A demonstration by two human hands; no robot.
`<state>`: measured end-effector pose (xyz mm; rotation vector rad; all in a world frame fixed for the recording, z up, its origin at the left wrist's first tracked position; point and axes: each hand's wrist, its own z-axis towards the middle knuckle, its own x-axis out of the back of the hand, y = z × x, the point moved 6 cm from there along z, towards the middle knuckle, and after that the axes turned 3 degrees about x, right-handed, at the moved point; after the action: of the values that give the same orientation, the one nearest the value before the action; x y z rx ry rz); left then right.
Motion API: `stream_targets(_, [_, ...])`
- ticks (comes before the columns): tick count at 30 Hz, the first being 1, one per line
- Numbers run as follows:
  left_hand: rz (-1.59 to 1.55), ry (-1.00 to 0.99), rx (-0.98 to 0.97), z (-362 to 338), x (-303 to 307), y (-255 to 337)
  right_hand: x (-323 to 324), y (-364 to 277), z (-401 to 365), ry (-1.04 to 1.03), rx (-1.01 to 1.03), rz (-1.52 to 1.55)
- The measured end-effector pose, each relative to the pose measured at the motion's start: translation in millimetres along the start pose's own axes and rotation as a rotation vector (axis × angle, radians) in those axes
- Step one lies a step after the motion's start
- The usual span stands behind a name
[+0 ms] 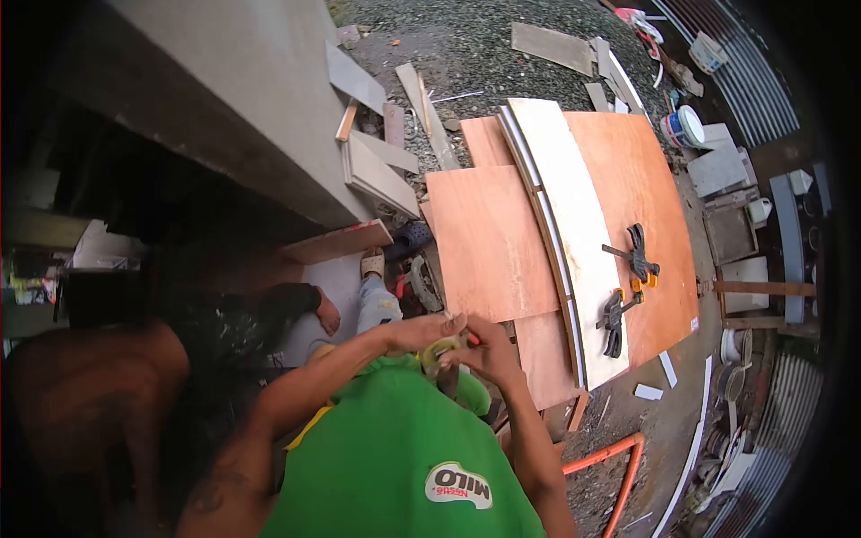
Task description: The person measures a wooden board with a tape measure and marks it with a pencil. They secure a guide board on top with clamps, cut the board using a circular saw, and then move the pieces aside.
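Observation:
My left hand (420, 333) is closed in front of my green shirt, thumb and fingers pinched close to the other hand; what it pinches is too small to make out. My right hand (491, 352) is closed around a yellowish round thing (437, 351) that looks like a roll of tape. A small red piece (473, 340) shows by its fingers. Just beyond my hands lies a reddish plywood sheet (489, 242). On it rests a long whitish board (560, 206) with layered edges. Two black bar clamps (638, 260) with yellow parts lie on the boards.
At left a person's bare foot (328, 312) and dark clothing show beside a concrete post (242, 99). A circular saw (421, 285) sits near the plywood. Board offcuts (381, 175) lean by the post. An orange pipe (632, 475) stands at lower right; a white bucket (686, 125) is beyond.

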<state>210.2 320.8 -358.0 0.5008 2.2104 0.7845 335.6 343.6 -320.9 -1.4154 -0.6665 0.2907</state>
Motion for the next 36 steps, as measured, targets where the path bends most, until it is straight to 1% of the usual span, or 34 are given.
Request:
stream_targets(1, [-0.038,0.102,-0.143,-10,2,12,8,-11,-1,0.184,0.058,-0.11])
stream_targets(3, [-0.146,0.332,-0.26,-48,22,15,22,-2,-15,0.349,0.006,-0.21])
stream_targets(5, [-0.274,0.497,-0.428,-92,60,-12,40,17,-36,0.471,-0.124,-0.139])
stream_targets(7, [-0.382,0.776,-0.518,-156,76,-32,61,42,-61,0.61,-0.255,-0.063])
stream_targets(9, [-0.359,1.022,-0.509,-206,93,-83,74,43,-85,0.725,-0.379,0.19])
stream_targets(10, [-0.365,1.045,-0.511,-221,87,-93,80,44,-96,0.69,-0.338,0.104])
stream_targets(12, [-0.35,1.334,-0.285,-249,70,-124,91,38,-108,0.636,-0.26,-0.124])
stream_targets(13, [-0.358,1.349,-0.287,-250,66,-139,97,32,-112,0.623,-0.222,-0.264])
stream_targets(14, [-0.382,1.363,-0.309,-246,66,-161,110,42,-118,0.589,-0.213,-0.469])
stream_targets(15, [-0.403,1.371,-0.331,-243,63,-174,110,38,-114,0.583,-0.211,-0.469])
stream_targets(17, [-0.372,1.347,-0.346,-236,57,-174,108,17,-98,0.526,-0.182,-0.537])
stream_targets(18, [-0.217,1.379,-0.359,-235,56,-170,104,6,-88,0.543,-0.11,-0.581])
stream_targets(19, [-0.06,1.41,-0.372,-235,53,-166,105,4,-85,0.541,-0.11,-0.583])
stream_targets(21, [-0.062,1.4,-0.386,-239,52,-164,104,9,-77,0.495,-0.245,-0.458])
stream_targets(23, [-0.057,1.383,-0.396,-242,49,-157,99,-1,-65,0.491,-0.211,-0.415])
stream_targets(25, [0.19,1.418,-0.336,-242,45,-147,93,-11,-55,0.471,-0.106,-0.458])
stream_targets(27, [0.19,1.404,-0.31,-241,44,-143,86,-22,-49,0.498,-0.101,-0.444])
stream_targets(29, [0.187,1.382,-0.287,-238,47,-145,84,-38,-43,0.545,-0.11,-0.348])
stream_targets(30, [0.191,1.402,-0.315,-239,50,-146,85,-37,-44,0.589,-0.103,-0.258])
stream_targets(32, [0.197,1.417,-0.34,-237,54,-149,89,-47,-44,0.594,-0.085,-0.271])
stream_targets(34, [0.304,1.567,-0.243,-239,53,-143,89,-65,-40,0.589,-0.028,-0.265])
stream_targets(35, [0.306,1.562,-0.244,-237,56,-149,87,-73,-40,0.593,-0.03,-0.266])
stream_targets(36, [0.267,1.576,-0.23,-235,63,-163,86,-75,-42,0.636,-0.044,-0.044])
